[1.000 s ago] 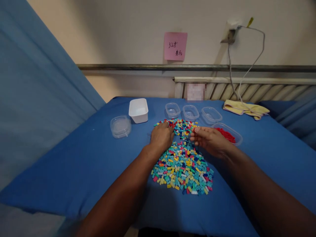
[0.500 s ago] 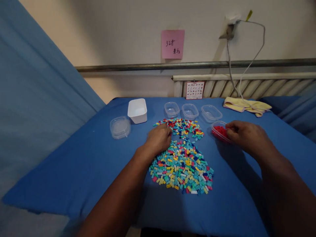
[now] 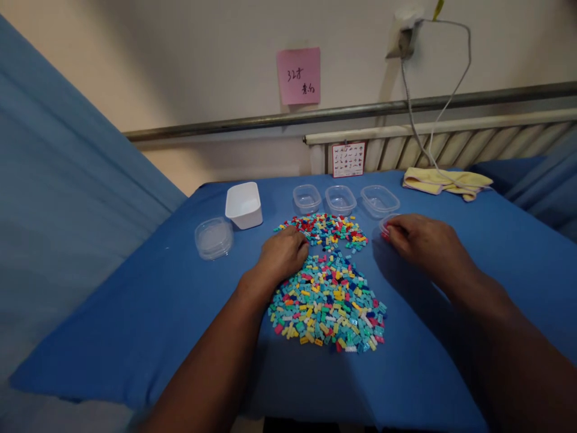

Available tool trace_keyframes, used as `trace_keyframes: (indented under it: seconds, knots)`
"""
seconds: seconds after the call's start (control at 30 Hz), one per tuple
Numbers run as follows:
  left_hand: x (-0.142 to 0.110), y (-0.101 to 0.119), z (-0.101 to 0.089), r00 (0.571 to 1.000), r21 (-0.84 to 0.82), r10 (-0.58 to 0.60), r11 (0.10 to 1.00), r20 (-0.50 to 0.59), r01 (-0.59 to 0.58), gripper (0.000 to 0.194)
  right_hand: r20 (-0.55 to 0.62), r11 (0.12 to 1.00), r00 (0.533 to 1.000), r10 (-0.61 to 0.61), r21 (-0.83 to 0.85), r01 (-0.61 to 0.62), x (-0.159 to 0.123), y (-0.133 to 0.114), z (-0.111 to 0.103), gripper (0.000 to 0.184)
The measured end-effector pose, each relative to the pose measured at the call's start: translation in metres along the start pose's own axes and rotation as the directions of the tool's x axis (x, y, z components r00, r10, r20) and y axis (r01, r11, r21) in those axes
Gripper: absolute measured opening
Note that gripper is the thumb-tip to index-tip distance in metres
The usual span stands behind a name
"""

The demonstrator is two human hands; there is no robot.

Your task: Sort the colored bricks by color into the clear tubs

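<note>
Small toy building bricks (image 3: 329, 300) of many colours lie in a wide near heap and a smaller far heap (image 3: 331, 225) with many red ones. My left hand (image 3: 283, 252) rests at the left side between the heaps, fingers curled down; whatever they hold is hidden. To the right, my right hand (image 3: 419, 243) is over a clear plastic tub (image 3: 387, 220) of red bricks and covers most of it. Its thumb and fingers are pressed together at the tub's left side. I cannot make out whether a brick is between them.
Three clear tubs (image 3: 341, 200) stand in a row behind the heaps. Left of them are a white container (image 3: 244, 205) and stacked clear lids (image 3: 213, 239). A yellow cloth (image 3: 444, 182) lies back right on the blue sheet (image 3: 193, 325), under a hanging cable (image 3: 410, 108).
My right hand has gone from the far heap, where it pinched a red brick, rightward to the tub, then slightly left over it. My left hand stays by the heaps. The view has tilted.
</note>
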State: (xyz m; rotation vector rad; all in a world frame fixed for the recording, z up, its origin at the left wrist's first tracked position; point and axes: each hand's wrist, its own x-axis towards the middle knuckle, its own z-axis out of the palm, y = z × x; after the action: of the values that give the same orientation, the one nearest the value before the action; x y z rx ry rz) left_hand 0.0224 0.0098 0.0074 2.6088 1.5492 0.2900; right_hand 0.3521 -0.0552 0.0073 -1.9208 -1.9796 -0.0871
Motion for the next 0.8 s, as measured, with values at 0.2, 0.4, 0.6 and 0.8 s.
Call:
trace_keyframes:
  seconds: [0.2, 0.4, 0.6, 0.8]
  knots:
    - [0.006, 0.006, 0.006, 0.967, -0.780, -0.212, 0.578, 0.138, 0.238, 0.025, 0.047, 0.980, 0.988, 0.146, -0.143, -0.138, -0.001, 0.014, -0.009, 0.032]
    - [0.004, 0.016, -0.001, 0.911, -0.921, -0.144, 0.003, 0.385, 0.390, 0.016, 0.056, 0.973, 0.977, 0.205, -0.119, -0.197, -0.001, 0.020, -0.008, 0.043]
    - [0.000, 0.025, -0.007, 0.912, -0.916, -0.088, -0.084, 0.400, 0.393, 0.015, -0.181, 0.944, 0.981, -0.073, 0.306, 0.126, -0.008, -0.023, -0.002, 0.032]
    - [-0.006, 0.050, 0.002, 0.931, -0.931, 0.027, -0.019, 0.365, 0.365, 0.036, -0.258, 0.749, 0.912, -0.319, 0.521, 0.409, -0.023, -0.085, 0.016, 0.022]
